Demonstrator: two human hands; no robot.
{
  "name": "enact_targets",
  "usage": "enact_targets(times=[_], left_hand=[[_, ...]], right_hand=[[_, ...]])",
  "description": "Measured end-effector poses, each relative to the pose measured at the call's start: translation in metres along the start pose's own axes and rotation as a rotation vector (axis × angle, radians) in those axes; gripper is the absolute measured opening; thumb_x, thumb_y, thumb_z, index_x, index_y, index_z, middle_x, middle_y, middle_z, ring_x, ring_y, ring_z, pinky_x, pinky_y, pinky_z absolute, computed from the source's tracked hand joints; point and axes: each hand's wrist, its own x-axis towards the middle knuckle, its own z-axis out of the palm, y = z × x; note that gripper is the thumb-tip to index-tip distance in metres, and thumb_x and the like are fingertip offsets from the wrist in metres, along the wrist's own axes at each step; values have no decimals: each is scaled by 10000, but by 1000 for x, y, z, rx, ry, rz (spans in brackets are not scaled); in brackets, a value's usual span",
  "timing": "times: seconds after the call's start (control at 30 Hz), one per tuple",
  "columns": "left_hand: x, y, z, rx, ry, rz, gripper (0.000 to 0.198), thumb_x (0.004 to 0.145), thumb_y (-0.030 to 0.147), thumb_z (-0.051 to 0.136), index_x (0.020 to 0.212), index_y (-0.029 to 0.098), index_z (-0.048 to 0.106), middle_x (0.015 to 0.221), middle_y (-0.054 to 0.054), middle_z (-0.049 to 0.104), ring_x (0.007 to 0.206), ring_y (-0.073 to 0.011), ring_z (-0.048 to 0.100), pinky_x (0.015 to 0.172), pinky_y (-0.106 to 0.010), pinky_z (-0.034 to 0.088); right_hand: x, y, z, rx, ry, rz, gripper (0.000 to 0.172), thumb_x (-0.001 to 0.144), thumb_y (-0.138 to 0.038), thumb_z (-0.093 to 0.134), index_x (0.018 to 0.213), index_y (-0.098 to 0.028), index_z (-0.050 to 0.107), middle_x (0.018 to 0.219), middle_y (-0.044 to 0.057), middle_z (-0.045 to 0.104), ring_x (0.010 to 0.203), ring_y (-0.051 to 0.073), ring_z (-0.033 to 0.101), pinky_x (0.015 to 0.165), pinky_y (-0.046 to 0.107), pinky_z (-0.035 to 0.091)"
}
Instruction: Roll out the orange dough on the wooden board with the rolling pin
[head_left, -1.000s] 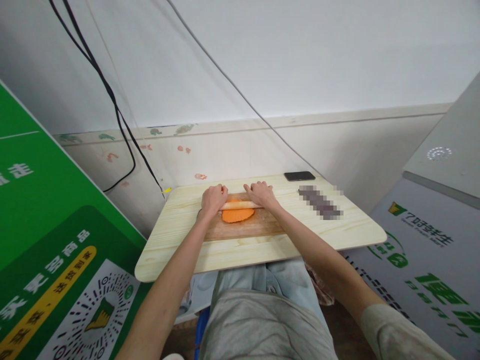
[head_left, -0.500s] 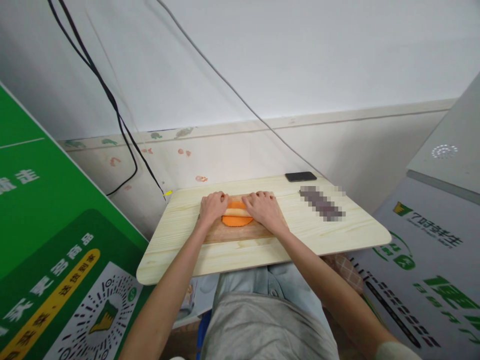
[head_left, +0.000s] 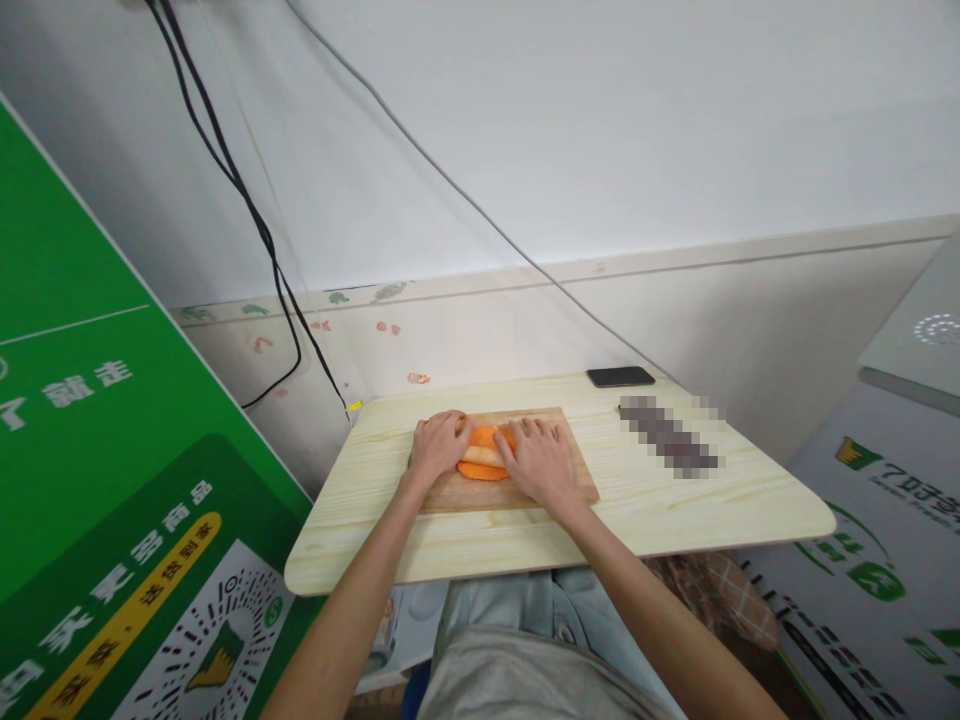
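Fingers of both hands lie flat and close together, palms down, pressing on a short wooden rolling pin [head_left: 484, 456] rather than curling round it; the left hand [head_left: 436, 450] covers its left end and the right hand [head_left: 541, 462] its right end, so only the middle of the pin shows between them. The pin sits on top of a flattened piece of orange dough [head_left: 484, 452], which shows just beyond and just in front of it. Its long axis runs left to right across the wooden cutting board [head_left: 577, 470], roughly parallel to the near edge of the pale lap table [head_left: 525, 530]. This looks like the rolling-out step, mid-stroke. The next move seems to call for even downward pressure from both palms while the pin travels across its own axis, away or toward the body. A dark phone [head_left: 621, 376] lies well apart at the table's far edge.
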Motion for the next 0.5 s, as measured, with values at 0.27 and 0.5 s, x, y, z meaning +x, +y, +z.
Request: enact_targets(times=[0.27,0.5], left_hand=[[4,1,1,23,10,-2,413,1110,426,379,1239,243,725,1354,-88,768,1283,-305,665,1075,-475,445],[17,3,0,38,-11,-46,440,1099,432,371,1261,233,728,1369,-105,756,1312,-329,631,1107,-509,437]], right_hand=[[12,2,-6,-3,-58,34,606,1119,-581,308,1274,-190,743,1364,212,691,1278,380,575,1024,497,431],[32,8,-10,4,-112,52,635,1124,-593,309,1334,-168,732,1405,229,637,1328,373,531,1053,496,417]])
